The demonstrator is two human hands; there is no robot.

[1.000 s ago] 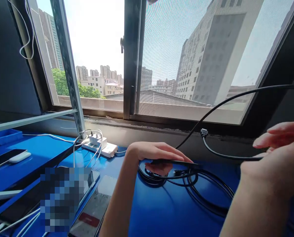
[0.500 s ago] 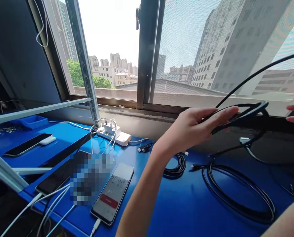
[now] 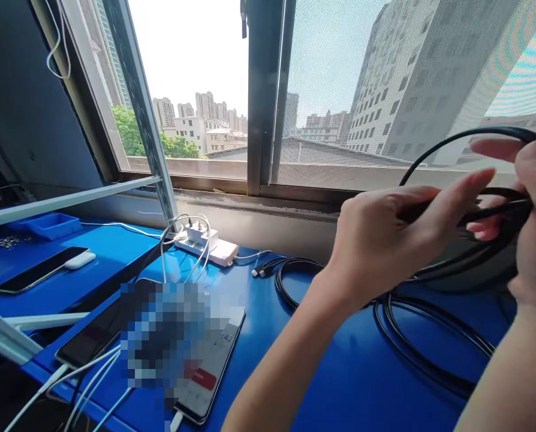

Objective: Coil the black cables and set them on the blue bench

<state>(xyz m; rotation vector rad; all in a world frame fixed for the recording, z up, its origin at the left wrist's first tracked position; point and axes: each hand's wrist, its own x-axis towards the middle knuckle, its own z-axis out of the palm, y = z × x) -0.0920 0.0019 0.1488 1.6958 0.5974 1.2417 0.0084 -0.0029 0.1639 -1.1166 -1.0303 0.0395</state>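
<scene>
Seemingly an electronics workshop: phones [image 3: 216,360], power strip [image 3: 223,253], cables [image 3: 513,225]

Held cable [image 3: 509,233]: sheathed in smooth black plastic, low sheen. Coiled cable [image 3: 452,381]: likewise sheathed. Tabletop [image 3: 362,378]: finished smooth, semi-gloss. Phone [image 3: 216,357]: faced in glossy glass. Power strip [image 3: 223,252]: moulded in smooth plastic. Upright [image 3: 138,96]: formed in dull metal. Window screen [image 3: 331,72]: woven in fine mesh.

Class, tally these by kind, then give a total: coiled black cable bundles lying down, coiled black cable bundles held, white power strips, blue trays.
Coiled black cable bundles lying on the glossy blue tabletop: 2
Coiled black cable bundle in hand: 1
Long white plastic power strip: 1
Open rectangular blue tray: 1
Total: 5
</scene>
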